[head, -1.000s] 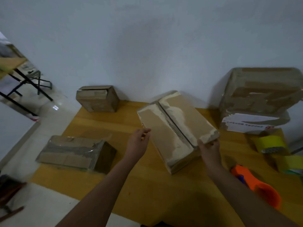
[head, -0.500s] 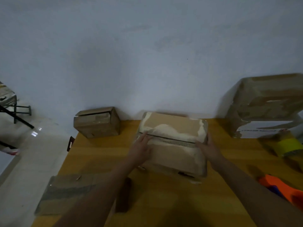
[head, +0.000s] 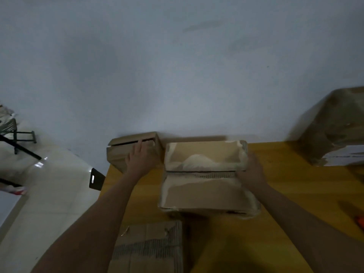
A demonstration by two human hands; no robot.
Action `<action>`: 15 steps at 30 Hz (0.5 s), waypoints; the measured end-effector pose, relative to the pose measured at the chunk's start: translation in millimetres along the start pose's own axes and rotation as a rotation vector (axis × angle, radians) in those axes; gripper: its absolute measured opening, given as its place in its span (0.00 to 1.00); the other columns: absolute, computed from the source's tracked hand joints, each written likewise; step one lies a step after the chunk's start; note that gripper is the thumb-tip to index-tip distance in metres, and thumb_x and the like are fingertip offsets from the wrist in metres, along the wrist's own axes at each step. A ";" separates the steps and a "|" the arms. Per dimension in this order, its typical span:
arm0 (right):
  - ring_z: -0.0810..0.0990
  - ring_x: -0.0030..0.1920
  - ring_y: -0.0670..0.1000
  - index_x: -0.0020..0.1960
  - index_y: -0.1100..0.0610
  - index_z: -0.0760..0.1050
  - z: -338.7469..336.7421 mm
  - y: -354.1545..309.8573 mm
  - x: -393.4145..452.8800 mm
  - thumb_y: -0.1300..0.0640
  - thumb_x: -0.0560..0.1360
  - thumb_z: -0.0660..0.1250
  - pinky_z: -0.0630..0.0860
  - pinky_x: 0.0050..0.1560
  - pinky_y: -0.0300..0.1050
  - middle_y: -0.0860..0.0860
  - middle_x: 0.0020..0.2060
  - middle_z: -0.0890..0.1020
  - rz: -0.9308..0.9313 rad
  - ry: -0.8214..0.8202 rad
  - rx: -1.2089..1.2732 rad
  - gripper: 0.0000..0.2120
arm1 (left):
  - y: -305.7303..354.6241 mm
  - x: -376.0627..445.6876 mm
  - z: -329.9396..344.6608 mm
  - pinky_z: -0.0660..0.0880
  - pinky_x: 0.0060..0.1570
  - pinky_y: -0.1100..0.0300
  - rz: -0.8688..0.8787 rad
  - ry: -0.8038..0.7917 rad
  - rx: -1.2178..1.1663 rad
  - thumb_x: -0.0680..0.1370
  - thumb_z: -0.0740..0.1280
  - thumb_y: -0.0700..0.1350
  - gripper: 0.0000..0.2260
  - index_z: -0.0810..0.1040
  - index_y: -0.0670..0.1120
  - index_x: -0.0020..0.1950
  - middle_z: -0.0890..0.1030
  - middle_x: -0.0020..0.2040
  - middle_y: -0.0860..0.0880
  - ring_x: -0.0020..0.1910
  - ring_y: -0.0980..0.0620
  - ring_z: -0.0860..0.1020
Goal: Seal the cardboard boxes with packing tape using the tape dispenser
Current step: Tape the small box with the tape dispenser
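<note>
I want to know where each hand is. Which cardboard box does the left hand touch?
The left hand rests on the small box at the table's far left corner by the wall; the right hand holds the larger middle box.

bare table [head: 279, 186] right of middle box [head: 206, 192], small box [head: 118, 156] left, flattened cardboard [head: 149, 251] near edge

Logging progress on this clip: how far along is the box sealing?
Done: nothing clearly. In hand: right hand holds the middle box, its seam untaped; left hand rests on the small box by the wall. Left: taping; only an orange sliver shows at the right edge.
</note>
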State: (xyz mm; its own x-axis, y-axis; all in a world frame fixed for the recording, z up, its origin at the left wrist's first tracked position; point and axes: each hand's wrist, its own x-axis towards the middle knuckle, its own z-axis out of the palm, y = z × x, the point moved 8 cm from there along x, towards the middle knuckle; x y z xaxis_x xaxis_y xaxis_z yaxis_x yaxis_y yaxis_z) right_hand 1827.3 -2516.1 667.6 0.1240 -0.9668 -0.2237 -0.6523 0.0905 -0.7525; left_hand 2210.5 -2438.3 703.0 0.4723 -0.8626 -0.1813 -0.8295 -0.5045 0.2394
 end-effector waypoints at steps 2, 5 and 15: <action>0.52 0.76 0.60 0.79 0.51 0.46 14.6 -30.5 -3.2 0.58 0.75 0.66 0.58 0.72 0.60 0.52 0.78 0.51 -0.103 0.051 -0.236 0.40 | -23.3 0.4 -0.8 0.50 0.74 0.39 -0.076 -0.008 -0.061 0.80 0.63 0.50 0.33 0.50 0.49 0.80 0.45 0.81 0.48 0.79 0.44 0.45; 0.53 0.77 0.56 0.79 0.52 0.51 51.1 -96.9 -13.9 0.58 0.76 0.67 0.57 0.75 0.54 0.52 0.78 0.53 -0.350 -0.057 -0.170 0.37 | -57.1 4.6 -3.9 0.48 0.75 0.39 -0.184 0.084 -0.202 0.81 0.62 0.48 0.32 0.50 0.48 0.80 0.45 0.81 0.46 0.79 0.43 0.45; 0.73 0.64 0.49 0.71 0.51 0.68 137.4 -185.6 -14.9 0.60 0.79 0.64 0.70 0.58 0.41 0.49 0.67 0.73 -0.150 -0.306 0.226 0.22 | -176.8 25.3 -4.2 0.65 0.70 0.46 -0.639 0.268 -1.070 0.82 0.63 0.45 0.27 0.57 0.46 0.79 0.62 0.77 0.43 0.74 0.41 0.63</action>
State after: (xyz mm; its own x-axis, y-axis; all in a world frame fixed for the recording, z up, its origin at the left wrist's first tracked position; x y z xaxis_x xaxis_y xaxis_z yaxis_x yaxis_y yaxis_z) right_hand 2049.2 -2485.6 725.5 0.4443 -0.8605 -0.2491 -0.4337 0.0366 -0.9003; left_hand 2370.4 -2371.1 660.1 0.8459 -0.3733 -0.3809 0.1614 -0.5016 0.8499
